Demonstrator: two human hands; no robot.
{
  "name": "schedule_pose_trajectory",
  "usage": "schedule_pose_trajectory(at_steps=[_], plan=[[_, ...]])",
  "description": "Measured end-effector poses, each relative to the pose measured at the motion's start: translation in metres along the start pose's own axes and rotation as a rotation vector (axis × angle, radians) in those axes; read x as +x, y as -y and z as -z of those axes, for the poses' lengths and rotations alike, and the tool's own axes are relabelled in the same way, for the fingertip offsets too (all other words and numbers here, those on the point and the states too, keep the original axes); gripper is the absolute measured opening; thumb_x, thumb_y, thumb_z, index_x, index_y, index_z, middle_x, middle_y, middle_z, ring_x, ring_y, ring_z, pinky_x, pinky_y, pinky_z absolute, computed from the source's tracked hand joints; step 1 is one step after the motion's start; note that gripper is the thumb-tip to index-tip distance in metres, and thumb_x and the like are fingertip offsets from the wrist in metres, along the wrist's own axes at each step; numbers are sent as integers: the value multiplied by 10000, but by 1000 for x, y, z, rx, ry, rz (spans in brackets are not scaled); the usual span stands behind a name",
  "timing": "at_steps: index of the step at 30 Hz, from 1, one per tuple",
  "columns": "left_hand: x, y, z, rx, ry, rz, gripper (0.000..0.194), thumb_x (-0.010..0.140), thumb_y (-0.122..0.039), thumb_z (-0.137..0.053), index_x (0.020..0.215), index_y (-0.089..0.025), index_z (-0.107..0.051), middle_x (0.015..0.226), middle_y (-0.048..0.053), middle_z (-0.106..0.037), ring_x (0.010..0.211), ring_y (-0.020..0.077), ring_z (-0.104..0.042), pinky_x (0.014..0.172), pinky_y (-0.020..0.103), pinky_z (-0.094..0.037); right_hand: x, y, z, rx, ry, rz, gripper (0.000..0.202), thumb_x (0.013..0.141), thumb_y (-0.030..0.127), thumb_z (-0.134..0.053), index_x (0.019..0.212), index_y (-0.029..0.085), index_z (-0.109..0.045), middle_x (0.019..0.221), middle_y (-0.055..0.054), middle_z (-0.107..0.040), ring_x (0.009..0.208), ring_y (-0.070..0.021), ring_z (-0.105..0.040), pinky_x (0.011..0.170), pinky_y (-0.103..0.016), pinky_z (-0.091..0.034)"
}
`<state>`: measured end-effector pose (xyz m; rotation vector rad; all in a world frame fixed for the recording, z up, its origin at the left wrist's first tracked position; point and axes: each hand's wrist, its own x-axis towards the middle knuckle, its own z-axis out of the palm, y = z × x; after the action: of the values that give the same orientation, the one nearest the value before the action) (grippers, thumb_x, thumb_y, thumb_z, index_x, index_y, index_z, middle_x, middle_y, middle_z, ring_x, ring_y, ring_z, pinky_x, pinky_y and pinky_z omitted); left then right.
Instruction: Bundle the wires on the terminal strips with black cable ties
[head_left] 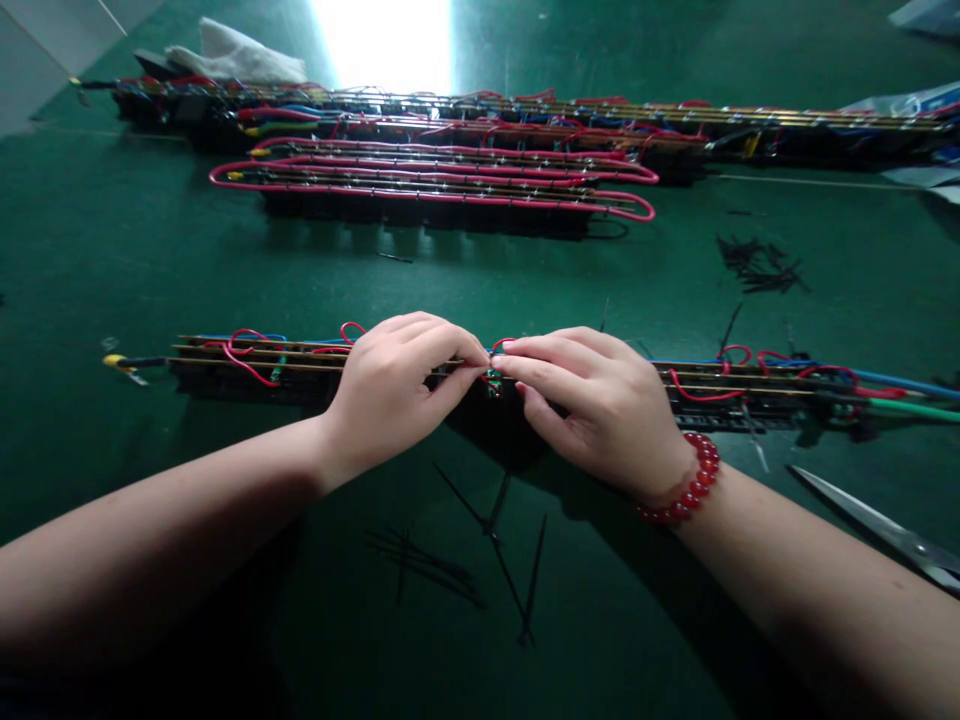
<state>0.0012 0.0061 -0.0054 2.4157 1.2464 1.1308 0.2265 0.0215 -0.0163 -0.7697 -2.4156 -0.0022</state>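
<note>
A long black assembly (247, 375) with brass-coloured strips and red and blue wires lies across the green table. Over its middle, my left hand (409, 375) pinches thumb and forefinger together at a small spot; whatever is between the fingertips is too small to make out. My right hand (592, 395), with a red bead bracelet (701, 480) at the wrist, meets it there, fingers bent and close together over the strips. A red wire loop (504, 343) rises beside the fingertips. Just below them shows a small green board (494, 382). What the right fingertips hold is hidden.
Black cable ties (427, 565) lie scattered in front of the assembly, with another pile (761, 265) at the back right. Scissors (892, 525) rest at the right. More wired assemblies (450, 190) stretch along the back, near a white cloth (232, 55).
</note>
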Motion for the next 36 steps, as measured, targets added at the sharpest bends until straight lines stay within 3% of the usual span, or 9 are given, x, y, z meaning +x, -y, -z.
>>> schedule_pose_trajectory(at_steps=[36], plan=[[0, 1, 1, 77, 66, -31, 147, 989, -220, -545, 913, -210, -670, 975, 1, -791, 953, 177, -738, 944, 368, -497, 1, 0, 2, 0, 33, -11, 273, 893, 182, -588, 1127, 211, -727, 1163, -59, -771, 981, -241, -715, 828, -401, -575]])
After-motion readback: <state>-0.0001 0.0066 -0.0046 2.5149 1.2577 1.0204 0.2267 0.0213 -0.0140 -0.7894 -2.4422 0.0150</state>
